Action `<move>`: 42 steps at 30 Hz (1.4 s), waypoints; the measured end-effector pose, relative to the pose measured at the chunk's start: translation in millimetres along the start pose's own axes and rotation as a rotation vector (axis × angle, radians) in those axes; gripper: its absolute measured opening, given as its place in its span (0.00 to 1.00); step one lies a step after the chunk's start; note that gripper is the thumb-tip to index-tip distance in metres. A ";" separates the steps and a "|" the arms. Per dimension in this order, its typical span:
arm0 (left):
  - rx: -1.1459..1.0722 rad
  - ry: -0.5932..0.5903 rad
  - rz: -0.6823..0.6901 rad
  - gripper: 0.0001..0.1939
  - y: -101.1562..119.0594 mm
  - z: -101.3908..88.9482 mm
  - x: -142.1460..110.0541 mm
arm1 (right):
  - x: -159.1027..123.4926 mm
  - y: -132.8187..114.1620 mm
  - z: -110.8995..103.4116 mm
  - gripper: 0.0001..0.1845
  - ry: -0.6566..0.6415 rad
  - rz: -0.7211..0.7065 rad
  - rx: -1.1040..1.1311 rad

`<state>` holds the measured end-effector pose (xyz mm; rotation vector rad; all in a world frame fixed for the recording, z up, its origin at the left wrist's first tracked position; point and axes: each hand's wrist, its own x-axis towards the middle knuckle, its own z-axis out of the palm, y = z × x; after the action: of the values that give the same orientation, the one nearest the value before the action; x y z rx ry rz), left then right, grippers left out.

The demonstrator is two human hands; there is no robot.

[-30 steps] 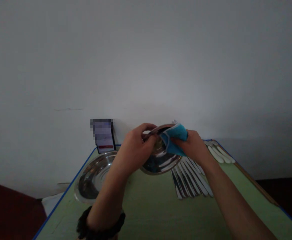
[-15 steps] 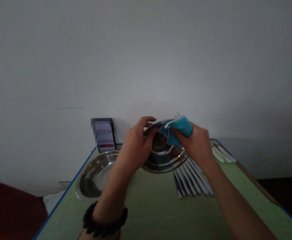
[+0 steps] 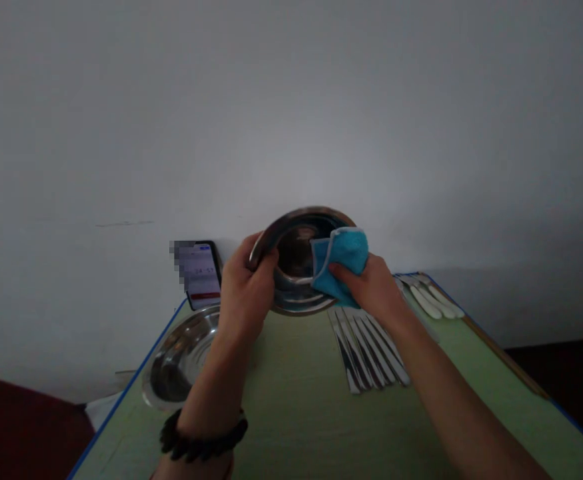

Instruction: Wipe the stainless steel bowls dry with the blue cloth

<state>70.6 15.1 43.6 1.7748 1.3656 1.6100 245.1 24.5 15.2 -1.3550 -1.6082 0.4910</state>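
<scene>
A shiny steel bowl (image 3: 296, 257) is raised above the table, tilted so that its inside faces me. My left hand (image 3: 247, 283) is closed on its left rim, thumb inside and fingers behind. In my right hand (image 3: 374, 283) is a blue cloth (image 3: 345, 257) with a pale edge, folded over the right rim of the bowl; the fingers behind it are hidden. A second steel bowl (image 3: 164, 380) stands on the table to the left, partly covered by my left forearm.
The green table (image 3: 301, 427) has a blue edge and meets a pale wall. Several metal knives (image 3: 366, 353) lie side by side right of centre. White-handled cutlery (image 3: 428, 303) lies at the back right. A phone (image 3: 202, 273) leans on the wall at the back left.
The bowl has moved left and up and now shows more of its inside. Both hands went with it. The cloth has shifted from the top rim to the right side.
</scene>
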 end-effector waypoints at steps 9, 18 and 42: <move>0.172 -0.504 0.009 0.14 2.3 -1.4 -3.6 | -2.2 -8.2 -25.0 0.07 -0.124 -0.149 -0.338; -0.054 -0.145 0.166 0.13 7.6 8.3 -4.4 | 1.8 -3.1 -16.5 0.15 0.233 -0.131 -0.036; -0.286 0.067 -0.031 0.22 -16.4 20.3 -2.3 | 6.6 -7.8 -23.3 0.21 0.216 0.245 0.562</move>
<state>82.8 27.0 23.8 1.5381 1.1187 1.7624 260.8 22.2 35.0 -1.1257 -1.0253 0.8404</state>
